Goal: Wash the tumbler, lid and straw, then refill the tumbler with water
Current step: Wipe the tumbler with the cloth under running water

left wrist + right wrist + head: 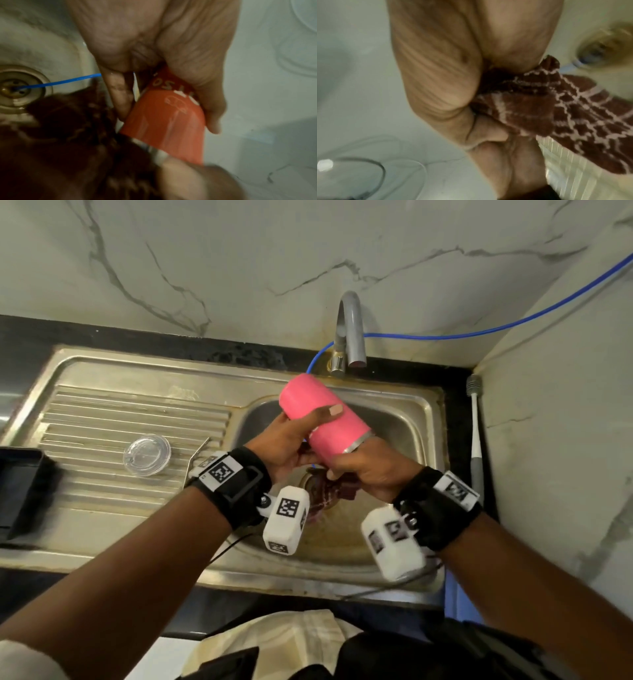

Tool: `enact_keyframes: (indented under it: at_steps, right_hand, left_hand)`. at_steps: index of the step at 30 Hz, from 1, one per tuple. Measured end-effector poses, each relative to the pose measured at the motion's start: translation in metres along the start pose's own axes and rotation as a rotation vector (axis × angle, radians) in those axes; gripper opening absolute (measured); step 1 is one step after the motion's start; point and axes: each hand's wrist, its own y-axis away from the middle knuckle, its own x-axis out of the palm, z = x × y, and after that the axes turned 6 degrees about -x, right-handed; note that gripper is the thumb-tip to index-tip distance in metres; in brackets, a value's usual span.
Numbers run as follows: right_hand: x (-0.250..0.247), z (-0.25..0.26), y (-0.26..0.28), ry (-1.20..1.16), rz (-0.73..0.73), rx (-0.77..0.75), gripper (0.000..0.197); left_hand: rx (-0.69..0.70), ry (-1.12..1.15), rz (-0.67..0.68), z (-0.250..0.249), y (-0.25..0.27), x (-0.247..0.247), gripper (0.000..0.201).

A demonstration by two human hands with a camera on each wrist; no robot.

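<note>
Marble wall up top, steel sink point(424, 409) mid-frame. We've got the pink tumbler point(322, 419) tipped over the basin, left hand point(291, 436) wrapped round its body, right hand point(366, 470) clenched on the brown cloth point(556, 108) at the rim. Lid point(147, 455) and straw point(197, 457) sit center-left on the drainboard — probably best to keep twisting the tumbler against the cloth, with a firm hold, since it's likely slippery.

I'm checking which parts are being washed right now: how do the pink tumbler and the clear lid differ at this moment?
The pink tumbler is held tilted over the sink basin, gripped by the left hand, with the right hand at its open end holding a brown patterned cloth; the clear lid lies flat and untouched on the drainboard. The tumbler is opaque and tall, the lid see-through and flat. Both are round.
</note>
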Motion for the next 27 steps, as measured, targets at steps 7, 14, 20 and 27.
enact_keyframes:
  at_steps: [7, 14, 20, 27]
  right_hand:
    - [-0.004, -0.003, -0.008, 0.738, -0.107, -0.328, 0.045]
    - [0.000, -0.039, -0.025, 1.288, -0.254, -0.592, 0.060]
    - [-0.003, 0.007, -0.004, -0.228, -0.108, -0.098, 0.034]
    - [-0.015, -0.023, -0.018, 0.834, -0.191, -0.787, 0.048]
  left_hand:
    - [0.034, 0.096, 0.047, 0.000, 0.000, 0.008, 0.060]
    - [0.064, 0.093, -0.146, 0.013, -0.008, 0.013, 0.070]
    - [0.070, 0.003, 0.024, 0.015, -0.005, 0.004, 0.043]
    - [-0.052, 0.020, -0.019, -0.003, 0.008, 0.005, 0.057]
